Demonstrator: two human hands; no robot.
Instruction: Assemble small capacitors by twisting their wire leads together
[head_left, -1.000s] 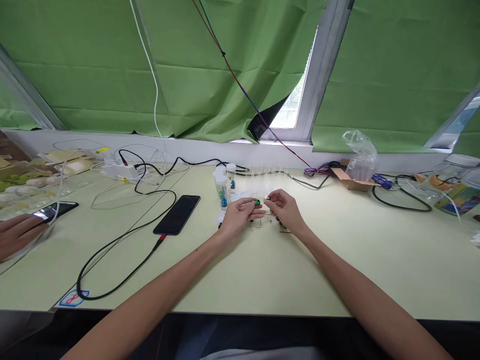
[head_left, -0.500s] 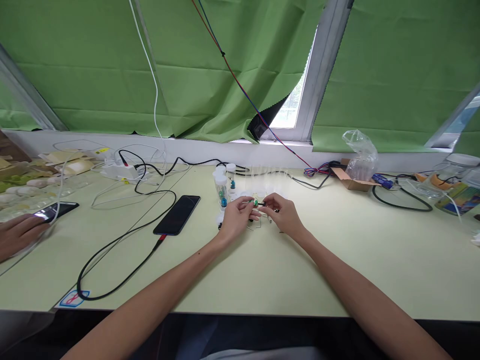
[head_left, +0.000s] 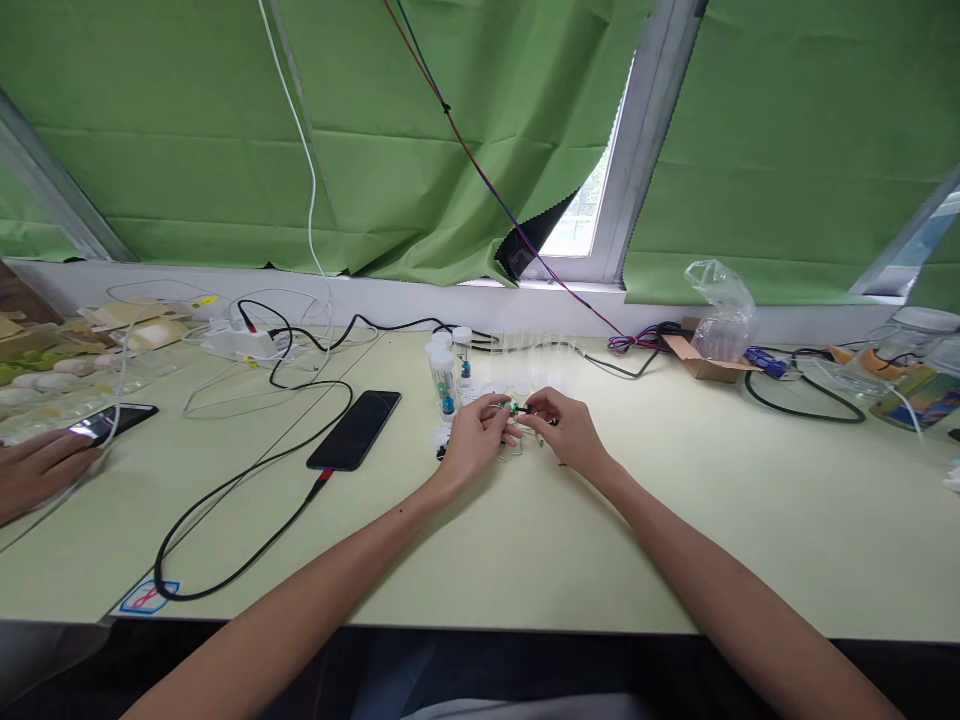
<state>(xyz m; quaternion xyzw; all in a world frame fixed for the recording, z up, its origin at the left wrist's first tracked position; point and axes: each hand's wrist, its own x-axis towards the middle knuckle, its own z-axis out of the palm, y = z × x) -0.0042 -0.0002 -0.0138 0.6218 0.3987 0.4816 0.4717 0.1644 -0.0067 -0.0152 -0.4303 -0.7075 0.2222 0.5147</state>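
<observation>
My left hand (head_left: 474,435) is closed, pinching a small green part (head_left: 514,408) between thumb and fingertips. From the right, my right hand (head_left: 574,430) grips a short black piece (head_left: 524,409) whose end meets the green part; whether the two are joined I cannot tell. Bent metal wires (head_left: 512,455) and other small bits lie on the table under my fingers, partly hidden. Just beyond my left hand stand clear tubes with white caps, one tube (head_left: 443,378) with blue and green pieces inside.
A black phone (head_left: 355,430) with a looping black cable (head_left: 225,485) lies to the left. Another person's hand (head_left: 41,468) rests by a second phone (head_left: 116,422). Right of the tubes are a small cardboard box (head_left: 705,362), a plastic bag (head_left: 726,315) and jars (head_left: 926,390).
Both hands keep nearly the same place and grip. My left hand shifts very slightly, and the green part turns a little between my fingers.
</observation>
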